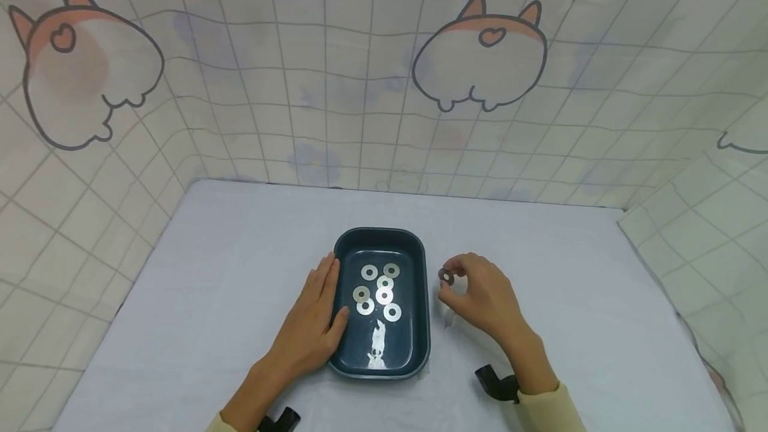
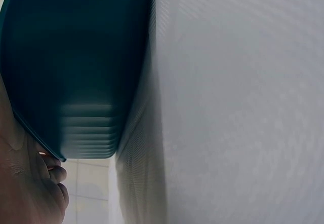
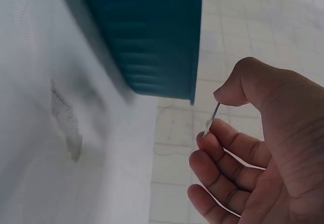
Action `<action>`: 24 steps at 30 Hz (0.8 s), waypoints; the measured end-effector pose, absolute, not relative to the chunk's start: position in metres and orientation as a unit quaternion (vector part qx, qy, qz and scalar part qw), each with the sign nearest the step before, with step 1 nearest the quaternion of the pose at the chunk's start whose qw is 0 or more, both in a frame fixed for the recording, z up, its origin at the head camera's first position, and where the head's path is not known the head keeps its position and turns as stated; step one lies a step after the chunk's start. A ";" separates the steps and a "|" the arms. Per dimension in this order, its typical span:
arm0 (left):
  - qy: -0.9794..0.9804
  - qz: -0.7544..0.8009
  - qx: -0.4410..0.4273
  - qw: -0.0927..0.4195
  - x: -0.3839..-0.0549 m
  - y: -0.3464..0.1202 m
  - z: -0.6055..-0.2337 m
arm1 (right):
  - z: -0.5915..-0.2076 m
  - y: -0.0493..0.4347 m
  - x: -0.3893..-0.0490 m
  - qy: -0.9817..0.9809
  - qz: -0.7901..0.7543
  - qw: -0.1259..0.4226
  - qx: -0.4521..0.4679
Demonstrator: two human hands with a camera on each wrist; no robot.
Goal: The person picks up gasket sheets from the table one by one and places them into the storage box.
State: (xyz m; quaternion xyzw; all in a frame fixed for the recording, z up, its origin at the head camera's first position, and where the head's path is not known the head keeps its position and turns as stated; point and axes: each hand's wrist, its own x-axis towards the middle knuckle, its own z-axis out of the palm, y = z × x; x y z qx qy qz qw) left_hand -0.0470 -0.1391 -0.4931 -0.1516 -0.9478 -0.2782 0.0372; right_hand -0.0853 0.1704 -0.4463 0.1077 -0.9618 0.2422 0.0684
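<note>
A dark teal rectangular tray (image 1: 411, 352) stands on the white-covered table, with several flat metal washers (image 1: 393, 313) lying on its bottom, some overlapping. My left hand (image 1: 307, 325) rests along the tray's left rim, fingers straight and thumb over the edge. To the right of the tray, my right hand (image 1: 483, 295) pinches one washer (image 1: 447, 277) between thumb and fingertips. In the right wrist view this washer (image 3: 212, 116) shows edge-on as a thin disc, apart from the tray's side wall (image 3: 152, 41). The left wrist view shows the left palm (image 2: 25, 183) against the tray's rim.
A white cloth (image 1: 228, 265) covers the table. Walls of white tile-patterned sheet (image 1: 360, 85) with cartoon drawings close in the back and both sides. Black wrist mounts (image 1: 497, 384) sit at each wrist. A small clear patch (image 3: 68, 122) lies on the cloth right of the tray.
</note>
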 end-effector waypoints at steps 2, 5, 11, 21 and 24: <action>-0.948 -0.276 -0.152 0.036 -0.047 -0.139 -0.492 | -0.444 0.169 -0.085 -0.959 0.247 0.069 0.116; -0.948 -0.276 -0.153 0.034 -0.047 -0.139 -0.491 | -0.439 0.167 -0.085 -0.956 0.253 0.069 0.128; -0.948 -0.277 -0.152 0.031 -0.047 -0.138 -0.491 | -0.431 0.161 -0.086 -0.950 0.267 0.064 0.150; -0.950 -0.272 -0.148 0.024 -0.046 -0.139 -0.491 | -0.417 0.148 -0.089 -0.939 0.273 0.049 0.205; -0.951 -0.270 -0.146 0.022 -0.046 -0.139 -0.492 | -0.412 0.143 -0.091 -0.936 0.266 0.055 0.223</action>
